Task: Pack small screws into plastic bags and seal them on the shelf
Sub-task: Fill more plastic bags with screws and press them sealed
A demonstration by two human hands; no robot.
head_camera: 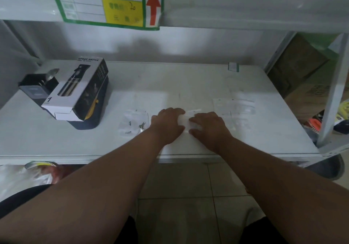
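Note:
A small clear plastic bag (188,118) lies flat on the white shelf (188,81), pinched between both hands. My left hand (167,125) grips its left side, my right hand (209,128) its right side, fingertips almost meeting over it. What the bag holds is hidden. To the left lies another clear bag (132,122) with small dark screws and a metal part (141,125) at its right edge. More flat clear bags (234,109) lie to the right of my hands.
A spray bottle box (75,90) rests on a dark case at the shelf's left, with a small dark box behind it. A green label (233,67) sits at the back right. A shelf post (332,92) stands right; cartons lie beyond.

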